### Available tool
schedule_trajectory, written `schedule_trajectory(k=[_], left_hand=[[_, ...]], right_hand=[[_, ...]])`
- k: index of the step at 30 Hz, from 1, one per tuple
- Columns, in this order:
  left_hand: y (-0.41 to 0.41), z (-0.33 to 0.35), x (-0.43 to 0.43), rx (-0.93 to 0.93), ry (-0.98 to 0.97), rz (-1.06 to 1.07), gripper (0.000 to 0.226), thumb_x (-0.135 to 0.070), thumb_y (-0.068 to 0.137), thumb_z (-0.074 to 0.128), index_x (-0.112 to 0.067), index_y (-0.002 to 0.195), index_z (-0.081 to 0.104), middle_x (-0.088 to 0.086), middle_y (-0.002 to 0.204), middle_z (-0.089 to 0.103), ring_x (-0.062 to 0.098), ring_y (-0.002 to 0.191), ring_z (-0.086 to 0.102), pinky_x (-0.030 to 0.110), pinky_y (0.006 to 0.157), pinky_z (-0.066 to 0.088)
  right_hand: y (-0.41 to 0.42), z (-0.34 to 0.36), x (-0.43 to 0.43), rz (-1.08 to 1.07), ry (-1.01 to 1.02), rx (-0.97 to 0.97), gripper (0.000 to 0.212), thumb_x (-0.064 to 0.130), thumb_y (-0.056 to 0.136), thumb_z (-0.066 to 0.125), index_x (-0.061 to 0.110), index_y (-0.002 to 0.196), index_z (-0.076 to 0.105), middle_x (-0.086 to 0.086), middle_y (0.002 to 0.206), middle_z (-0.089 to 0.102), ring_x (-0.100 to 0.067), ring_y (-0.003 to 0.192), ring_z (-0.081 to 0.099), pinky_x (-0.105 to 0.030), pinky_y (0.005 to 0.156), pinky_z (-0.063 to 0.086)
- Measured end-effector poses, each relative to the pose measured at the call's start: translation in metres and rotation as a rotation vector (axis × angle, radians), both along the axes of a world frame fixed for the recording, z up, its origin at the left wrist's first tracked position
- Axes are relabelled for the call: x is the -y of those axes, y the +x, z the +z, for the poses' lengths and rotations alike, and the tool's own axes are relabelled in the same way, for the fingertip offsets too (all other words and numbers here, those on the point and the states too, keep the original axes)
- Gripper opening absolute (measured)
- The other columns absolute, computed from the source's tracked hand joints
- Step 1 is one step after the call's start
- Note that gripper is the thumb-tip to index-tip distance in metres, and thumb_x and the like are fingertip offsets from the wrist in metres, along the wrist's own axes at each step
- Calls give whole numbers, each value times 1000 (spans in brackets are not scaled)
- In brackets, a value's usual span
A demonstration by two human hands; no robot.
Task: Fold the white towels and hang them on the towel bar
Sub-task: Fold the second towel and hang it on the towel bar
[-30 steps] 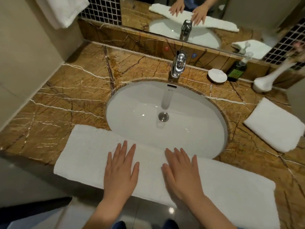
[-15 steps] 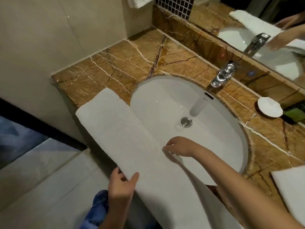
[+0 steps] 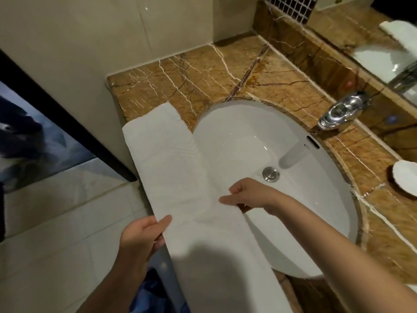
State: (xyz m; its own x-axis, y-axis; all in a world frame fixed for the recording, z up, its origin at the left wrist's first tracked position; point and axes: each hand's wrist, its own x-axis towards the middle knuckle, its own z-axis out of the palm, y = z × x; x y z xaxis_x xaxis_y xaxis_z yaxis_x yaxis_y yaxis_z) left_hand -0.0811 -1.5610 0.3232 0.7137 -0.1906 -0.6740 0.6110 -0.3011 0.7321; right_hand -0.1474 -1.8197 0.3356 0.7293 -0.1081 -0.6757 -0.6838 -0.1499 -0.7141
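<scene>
Towel: a long white terry towel (image 3: 180, 188), folded into a narrow strip, is laid along the near edge of the counter; its far long edge overlaps the near-left rim of the basin.
Left hand: the left hand (image 3: 140, 240) is closed on the towel's near edge, thumb laid on top, fingers curled beneath.
Right hand: the far edge is pinched between thumb and fingers of the right hand (image 3: 246, 197), above the basin.
Towel ends: the left end is laid flat on the stone; the right end is cut off by the frame.
Basin: a smooth white oval ceramic sink (image 3: 248, 136) is set into the counter, with a round chrome drain plug (image 3: 270, 173).
Counter: polished brown marble with white veins (image 3: 203, 82); a bare stretch is seen between towel end and beige wall (image 3: 90, 41).
Far right: a curved chrome tap (image 3: 340, 111) and a round white soap dish (image 3: 404, 179) are placed well apart from the towel.
Left: pale floor tiles (image 3: 56, 222) are seen below the counter edge.
</scene>
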Motion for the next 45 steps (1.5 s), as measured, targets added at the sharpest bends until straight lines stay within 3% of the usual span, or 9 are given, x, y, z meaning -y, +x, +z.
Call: schedule_trajectory(k=[4, 10, 13, 21, 29, 34, 37, 42, 45], left_hand=[[13, 26, 8, 98, -127, 4, 13, -14, 80, 70, -3, 88, 71, 8, 83, 75, 17, 72, 72, 19, 60, 55], [32, 79, 26, 357, -221, -32, 18, -11, 73, 72, -14, 91, 72, 2, 87, 76, 12, 77, 72, 15, 63, 54], [41, 109, 36, 503, -251, -83, 19, -7, 71, 73, -16, 88, 72, -5, 79, 75, 3, 69, 68, 12, 60, 51], [70, 194, 49, 727, -233, -246, 29, -23, 53, 79, -31, 81, 75, -6, 85, 75, 6, 74, 69, 13, 63, 52], [100, 264, 70, 953, -239, -313, 25, -4, 74, 75, -27, 84, 71, -16, 80, 73, -2, 72, 66, 9, 62, 49], [124, 293, 87, 920, -299, -388, 18, -7, 87, 61, -25, 86, 65, -17, 68, 69, -3, 60, 62, 11, 52, 48], [140, 311, 95, 844, -295, -436, 13, -15, 87, 63, -27, 91, 63, -9, 69, 69, 2, 60, 63, 13, 50, 50], [163, 345, 113, 853, -226, -568, 56, 10, 64, 78, -16, 109, 57, 10, 79, 63, 7, 57, 60, 21, 58, 52], [175, 360, 125, 869, -222, -609, 56, 15, 65, 75, -16, 109, 57, 11, 76, 63, 8, 55, 61, 19, 54, 51]], right_hand=[[0, 21, 9, -51, 33, 155, 54, 16, 87, 69, 19, 54, 27, 4, 54, 24, -7, 46, 30, -16, 51, 39], [0, 70, 19, -131, -1, 351, 34, 11, 89, 65, -4, 62, 52, -7, 60, 44, -12, 56, 45, -19, 58, 44], [-1, 102, 22, -145, -49, 432, 32, 12, 89, 64, -11, 69, 55, -12, 65, 40, -14, 57, 40, -16, 56, 39], [1, 193, 29, -155, -207, 560, 14, 17, 89, 64, 19, 78, 71, -4, 75, 65, -10, 70, 54, -20, 64, 44], [16, 263, 40, -212, -358, 685, 17, 20, 86, 68, 6, 90, 75, -12, 75, 66, -10, 66, 51, -20, 60, 42], [33, 289, 47, -290, -444, 739, 29, 24, 84, 69, -5, 89, 72, -35, 90, 63, -18, 70, 50, -34, 67, 43], [44, 305, 49, -342, -451, 762, 23, 23, 85, 68, 1, 89, 74, -25, 90, 69, -18, 72, 57, -36, 68, 50], [61, 336, 52, -416, -364, 784, 13, 18, 90, 63, 11, 86, 72, 6, 67, 68, -4, 58, 55, -16, 52, 46], [69, 352, 56, -452, -349, 786, 21, 17, 93, 59, -1, 97, 69, -10, 79, 66, -13, 63, 57, -18, 52, 47]])
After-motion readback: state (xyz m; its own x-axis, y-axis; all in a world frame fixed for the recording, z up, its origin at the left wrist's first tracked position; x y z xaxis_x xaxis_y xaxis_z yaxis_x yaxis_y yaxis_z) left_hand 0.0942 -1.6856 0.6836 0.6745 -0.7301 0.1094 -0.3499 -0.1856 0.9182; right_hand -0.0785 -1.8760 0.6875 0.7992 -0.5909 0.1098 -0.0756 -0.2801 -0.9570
